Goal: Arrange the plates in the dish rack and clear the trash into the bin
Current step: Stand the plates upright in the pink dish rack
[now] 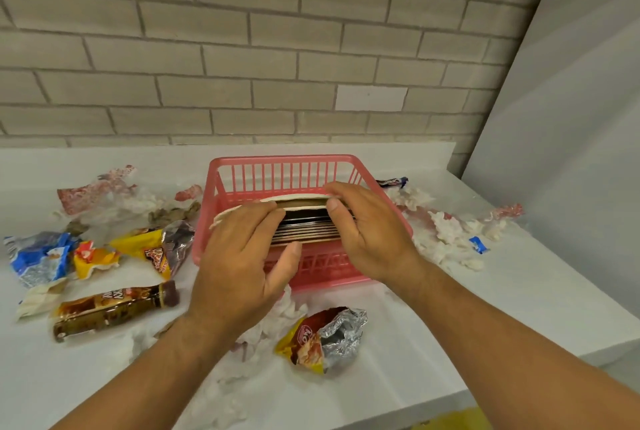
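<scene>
A pink slatted dish rack [284, 166] stands at the middle of the white counter. Several plates [304, 225] stand on edge inside it, packed together. My left hand [239, 256] lies over the left side of the plate stack, fingers across their rims and thumb at the front. My right hand [367, 225] grips the right side of the stack, thumb on the near face and fingers curled over the far plate. Trash lies around the rack: a foil snack bag [329, 336] in front, a brown wrapper [114, 308], a yellow wrapper [152, 246] and a blue packet [38, 256] at the left.
Torn white tissue [443, 232] is scattered right of the rack, with a small blue scrap [478, 244] and a dark candy wrapper [393, 182]. A red-and-white plastic wrapper [93, 190] lies at back left. A brick wall backs the counter. Something yellow [453, 421] shows below the counter's front edge.
</scene>
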{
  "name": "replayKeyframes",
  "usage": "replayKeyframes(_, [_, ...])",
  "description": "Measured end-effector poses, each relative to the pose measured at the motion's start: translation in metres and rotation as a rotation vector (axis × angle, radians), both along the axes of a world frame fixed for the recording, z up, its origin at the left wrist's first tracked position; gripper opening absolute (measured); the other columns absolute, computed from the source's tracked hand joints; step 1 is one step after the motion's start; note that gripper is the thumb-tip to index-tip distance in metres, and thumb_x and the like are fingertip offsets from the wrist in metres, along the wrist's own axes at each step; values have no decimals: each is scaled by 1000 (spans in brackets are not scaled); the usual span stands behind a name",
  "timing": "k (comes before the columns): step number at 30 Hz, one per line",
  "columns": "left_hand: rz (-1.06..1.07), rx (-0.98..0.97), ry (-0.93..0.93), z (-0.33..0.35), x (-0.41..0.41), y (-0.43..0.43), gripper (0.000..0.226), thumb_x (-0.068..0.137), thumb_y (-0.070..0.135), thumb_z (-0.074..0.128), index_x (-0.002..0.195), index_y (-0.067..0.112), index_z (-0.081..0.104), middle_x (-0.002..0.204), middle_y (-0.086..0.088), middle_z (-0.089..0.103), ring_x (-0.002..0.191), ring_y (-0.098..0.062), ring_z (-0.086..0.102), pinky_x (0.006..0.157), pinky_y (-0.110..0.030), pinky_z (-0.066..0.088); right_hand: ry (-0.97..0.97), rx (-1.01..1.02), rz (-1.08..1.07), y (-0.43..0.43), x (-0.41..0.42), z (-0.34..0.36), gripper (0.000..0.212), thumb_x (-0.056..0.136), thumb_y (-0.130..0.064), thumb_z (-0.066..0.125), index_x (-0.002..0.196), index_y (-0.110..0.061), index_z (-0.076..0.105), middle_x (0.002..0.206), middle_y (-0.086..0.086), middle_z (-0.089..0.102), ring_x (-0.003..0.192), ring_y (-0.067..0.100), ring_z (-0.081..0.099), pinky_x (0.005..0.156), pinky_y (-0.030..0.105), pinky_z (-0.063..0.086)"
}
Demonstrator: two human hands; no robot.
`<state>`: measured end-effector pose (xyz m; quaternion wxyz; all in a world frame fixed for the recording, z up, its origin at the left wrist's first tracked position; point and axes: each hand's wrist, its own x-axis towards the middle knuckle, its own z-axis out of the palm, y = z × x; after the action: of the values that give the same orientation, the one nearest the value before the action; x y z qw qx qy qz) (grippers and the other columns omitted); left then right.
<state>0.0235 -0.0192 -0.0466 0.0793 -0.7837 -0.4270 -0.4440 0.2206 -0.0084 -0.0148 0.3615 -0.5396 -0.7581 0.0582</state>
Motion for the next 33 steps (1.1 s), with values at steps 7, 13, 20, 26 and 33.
replayKeyframes(7, [-33, -189, -39, 20, 0, 13, 60, 92, 52, 30, 136, 16, 49, 140, -1, 48, 130, -2, 31, 111, -24, 18, 30, -124, 79, 31, 3, 26, 32, 102, -39, 36, 113, -25, 61, 104, -12, 62, 100, 10, 56, 88, 32, 47])
replayKeyframes(13, [-156, -277, -29, 54, -9, 69, 66, 88, 62, 25, 135, 23, 50, 142, 6, 47, 131, -2, 34, 111, -24, 22, -12, -147, -51, 76, 7, 48, 28, 98, -42, 45, 120, -29, 57, 114, -3, 63, 100, 16, 57, 84, 34, 51])
replayKeyframes(20, [-291, -405, 86, 52, -26, 86, 74, 78, 76, 29, 140, 37, 39, 147, 20, 32, 138, 3, 20, 113, -28, 20, -150, -163, -223, 104, 2, 59, 21, 100, -39, 43, 113, -29, 55, 104, 1, 61, 91, 22, 59, 79, 41, 55])
replayKeyframes(26, [-287, -377, 46, -8, -61, 61, 69, 65, 56, 68, 128, 38, 45, 127, 31, 42, 117, 14, 39, 98, -15, 37, -239, -140, -272, 108, 7, 62, 25, 100, -40, 42, 115, -25, 54, 104, 6, 62, 89, 25, 58, 78, 44, 55])
replayKeyframes(33, [-194, -237, 80, -13, -61, 66, 58, 65, 49, 61, 119, 30, 51, 117, 11, 62, 102, -6, 58, 84, -27, 50, -400, -241, -261, 109, 9, 69, 28, 96, -43, 49, 121, -28, 51, 106, 2, 62, 86, 22, 61, 73, 42, 57])
